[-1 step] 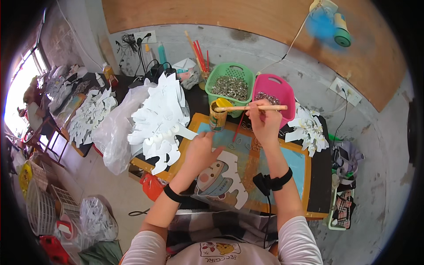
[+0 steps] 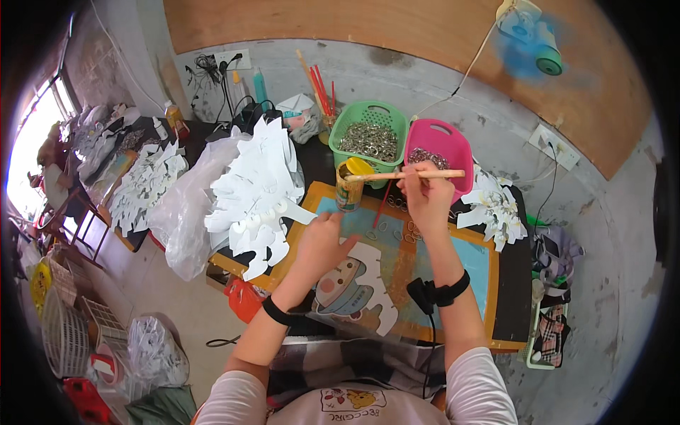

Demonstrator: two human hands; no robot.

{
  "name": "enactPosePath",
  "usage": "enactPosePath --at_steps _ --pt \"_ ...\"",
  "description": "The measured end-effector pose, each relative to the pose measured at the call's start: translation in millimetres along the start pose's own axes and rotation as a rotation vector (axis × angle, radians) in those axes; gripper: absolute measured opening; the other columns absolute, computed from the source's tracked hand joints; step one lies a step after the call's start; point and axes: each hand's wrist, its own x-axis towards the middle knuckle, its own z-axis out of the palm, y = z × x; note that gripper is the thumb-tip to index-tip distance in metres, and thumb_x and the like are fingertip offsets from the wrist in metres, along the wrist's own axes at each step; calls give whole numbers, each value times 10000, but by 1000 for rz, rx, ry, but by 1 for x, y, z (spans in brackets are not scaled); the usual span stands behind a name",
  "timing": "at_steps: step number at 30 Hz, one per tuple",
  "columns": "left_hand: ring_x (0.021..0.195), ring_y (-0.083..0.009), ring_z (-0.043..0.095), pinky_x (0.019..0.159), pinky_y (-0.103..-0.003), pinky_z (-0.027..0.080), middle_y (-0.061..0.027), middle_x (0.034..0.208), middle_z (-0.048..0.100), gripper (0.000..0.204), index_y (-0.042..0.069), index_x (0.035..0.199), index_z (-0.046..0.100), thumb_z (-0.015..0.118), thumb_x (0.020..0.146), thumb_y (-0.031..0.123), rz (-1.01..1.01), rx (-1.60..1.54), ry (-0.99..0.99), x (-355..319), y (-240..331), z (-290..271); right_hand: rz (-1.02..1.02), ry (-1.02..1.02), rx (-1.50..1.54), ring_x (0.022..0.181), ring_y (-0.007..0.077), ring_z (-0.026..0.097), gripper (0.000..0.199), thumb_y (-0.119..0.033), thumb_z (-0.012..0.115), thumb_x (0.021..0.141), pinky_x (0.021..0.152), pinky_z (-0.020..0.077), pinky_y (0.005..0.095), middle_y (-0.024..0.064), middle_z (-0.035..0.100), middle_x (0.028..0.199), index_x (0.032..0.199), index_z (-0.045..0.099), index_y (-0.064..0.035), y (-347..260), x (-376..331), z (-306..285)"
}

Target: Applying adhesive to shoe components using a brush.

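Note:
My right hand point(image 2: 427, 195) is closed in a pinch round a pale wooden stick point(image 2: 432, 173), held almost level. The stick's far left end lies at the mouth of a stained, open can point(image 2: 349, 193) with yellow on its rim. My left hand point(image 2: 326, 244) rests on the board's left side with its thumb stretched out, beside the tip of a white cut-out. Its fingertips are partly hidden. Below it lies a printed cartoon cut-out point(image 2: 347, 287) with a wavy white border. Several metal rings point(image 2: 407, 230) lie on the blue-topped board point(image 2: 469, 265).
Behind the can stand a green basket point(image 2: 368, 113) and a pink basket point(image 2: 453, 134), both holding metal rings. White cut-outs point(image 2: 258, 180) are heaped at left beside a plastic bag point(image 2: 185, 205); another pile point(image 2: 494, 209) sits at right. A wall socket point(image 2: 554, 147) has a cord.
My right hand and the stick have shifted very slightly to the right, with the stick's end still at the can's mouth. The left hand has not moved.

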Motion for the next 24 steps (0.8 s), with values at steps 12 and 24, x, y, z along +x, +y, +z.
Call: enactPosePath --at_steps 12,24 --pt "1179 -353 534 1002 -483 420 -179 1280 563 415 6 1179 592 679 832 218 247 -103 -96 -42 -25 59 809 574 907 497 123 452 204 -197 548 900 461 357 254 35 516 606 828 595 -12 34 -63 -76" --pt "1232 -372 481 1069 -562 321 -190 1325 509 592 -9 1224 535 709 810 377 274 82 -24 -53 -24 80 576 170 312 564 99 550 87 -70 599 925 539 452 216 40 605 684 977 605 -1 -22 -159 -105"
